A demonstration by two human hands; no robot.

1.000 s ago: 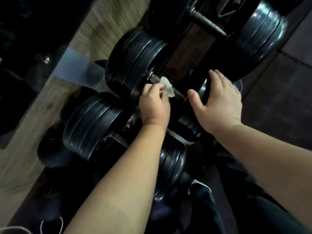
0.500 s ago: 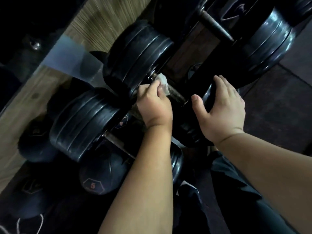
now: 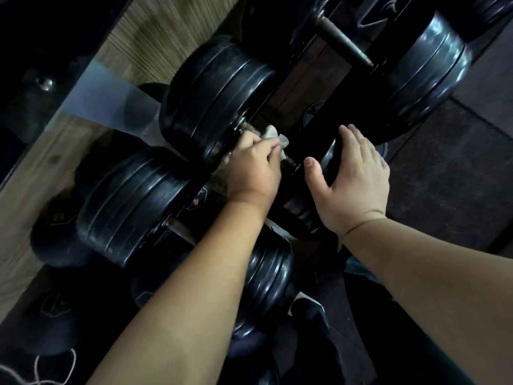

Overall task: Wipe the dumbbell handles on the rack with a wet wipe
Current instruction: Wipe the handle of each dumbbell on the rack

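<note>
My left hand [image 3: 254, 168] is curled round the wet wipe [image 3: 273, 133], pressing it onto the handle [image 3: 288, 163] of the middle dumbbell, hard by its left head [image 3: 216, 98]. My right hand [image 3: 356, 173], fingers straight, steadies the right head [image 3: 329, 156]. Mid-wipe, I reckon; next, drag the wipe rightward along the bar.

We see both forearms bare, reaching forward from bottom of frame. Left forearm [image 3: 180, 301] runs up from lower left, wrist straight. Left hand [image 3: 254, 168] knuckles up, fingers [image 3: 268, 151] curled, pinching wet wipe [image 3: 273, 134]. Right forearm [image 3: 430, 268] enters from lower right. Right hand [image 3: 358, 176] palm down, fingers [image 3: 358, 143] straight and together, thumb [image 3: 313, 169] spread wide toward left hand. We note hands near, not touching.
</note>
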